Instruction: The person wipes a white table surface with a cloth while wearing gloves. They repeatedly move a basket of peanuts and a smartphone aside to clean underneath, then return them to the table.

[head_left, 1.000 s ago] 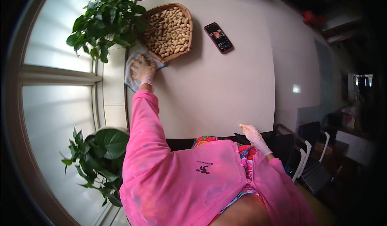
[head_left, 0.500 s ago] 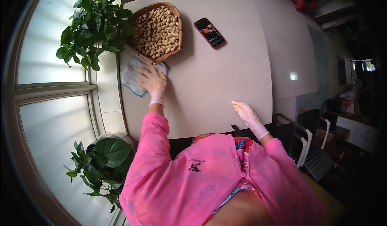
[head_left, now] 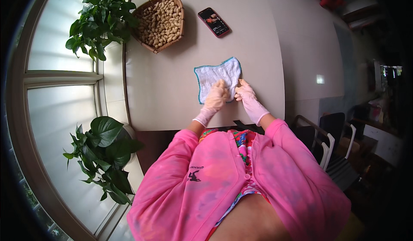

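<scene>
A pale cloth (head_left: 211, 74) with a teal edge is spread, slightly rumpled, on the table before me. My left hand (head_left: 217, 95), in a thin translucent glove, has its fingers closed on the cloth's near part; it is a little blurred. Gloved the same way, my right hand (head_left: 246, 92) pinches the cloth's right edge. The two hands are close together, and the cloth's far edge extends beyond them.
At the table's (head_left: 163, 95) far left stands a woven basket (head_left: 182, 24) of unshelled peanuts (head_left: 160, 22). A phone (head_left: 214, 22) with a lit screen lies to its right. Leafy plants (head_left: 103, 24) line the window on the left; chairs (head_left: 333, 150) stand at the right.
My left hand has brought the cloth from beside the basket to the middle front of the table. My right hand has moved left and taken hold of the cloth's edge.
</scene>
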{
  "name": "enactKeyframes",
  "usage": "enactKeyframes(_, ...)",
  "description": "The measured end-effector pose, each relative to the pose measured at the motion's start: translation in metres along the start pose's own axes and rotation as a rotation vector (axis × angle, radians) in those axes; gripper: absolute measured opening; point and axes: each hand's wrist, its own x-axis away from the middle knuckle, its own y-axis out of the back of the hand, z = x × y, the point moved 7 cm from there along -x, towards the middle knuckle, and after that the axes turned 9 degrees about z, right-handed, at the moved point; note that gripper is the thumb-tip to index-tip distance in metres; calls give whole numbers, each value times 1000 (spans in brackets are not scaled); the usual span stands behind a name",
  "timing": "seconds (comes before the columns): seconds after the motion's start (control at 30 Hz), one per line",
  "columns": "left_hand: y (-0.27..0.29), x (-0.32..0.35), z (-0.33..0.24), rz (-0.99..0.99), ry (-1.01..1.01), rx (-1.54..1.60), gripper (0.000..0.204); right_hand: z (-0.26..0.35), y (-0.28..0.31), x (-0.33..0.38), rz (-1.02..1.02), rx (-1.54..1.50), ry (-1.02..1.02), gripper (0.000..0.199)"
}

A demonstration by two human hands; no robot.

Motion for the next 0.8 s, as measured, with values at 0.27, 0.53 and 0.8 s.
enactKeyframes(0.27, 40, 51, -26, -418, -206, -777, 43, 6, -14, 19, 289, -111, -134, 21)
enactKeyframes(0.53, 36, 48, -23, -295, -120, -721, 46, -1, 1, -3, 130, 56, -22, 26)
enactKeyframes(0.8, 54, 88, 18, -618, 470, -174, 40, 6, -22, 6, 46, 60, 92, 48)
